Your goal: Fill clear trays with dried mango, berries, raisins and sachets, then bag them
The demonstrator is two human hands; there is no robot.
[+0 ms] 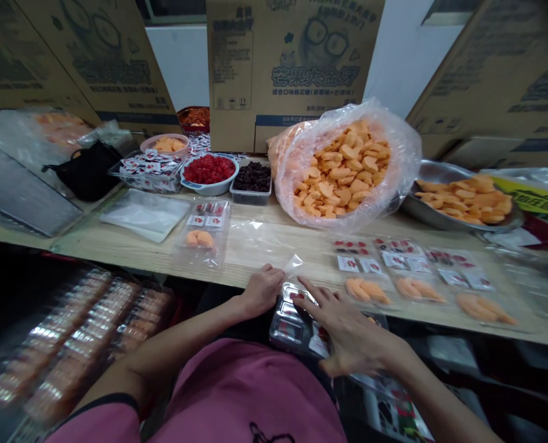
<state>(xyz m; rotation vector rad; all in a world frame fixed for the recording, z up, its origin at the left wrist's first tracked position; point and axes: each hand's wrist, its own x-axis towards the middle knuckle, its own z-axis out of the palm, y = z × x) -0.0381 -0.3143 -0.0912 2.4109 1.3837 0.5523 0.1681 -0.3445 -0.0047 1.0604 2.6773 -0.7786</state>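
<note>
At the table's front edge, my left hand [263, 290] has its fingers closed on a clear plastic film [294, 266]. My right hand [345, 326] is spread over a clear compartment tray [289, 323], its fingertips near the tray's upper part. Small red pieces and a white packet [319, 340] show in the tray, partly under the right hand. To the right on the table lie three filled packs, one of them a pack with orange pieces [367, 290]. Another filled pack [200, 239] lies to the left, beside flat clear film [262, 243].
Behind are a bowl of red pieces [209, 170], a tub of dark pieces [252, 178], a big bag of orange pieces [343, 169] and a metal bowl [463, 200]. Stacked packs [80, 338] stand low left. Cardboard boxes [297, 74] line the back.
</note>
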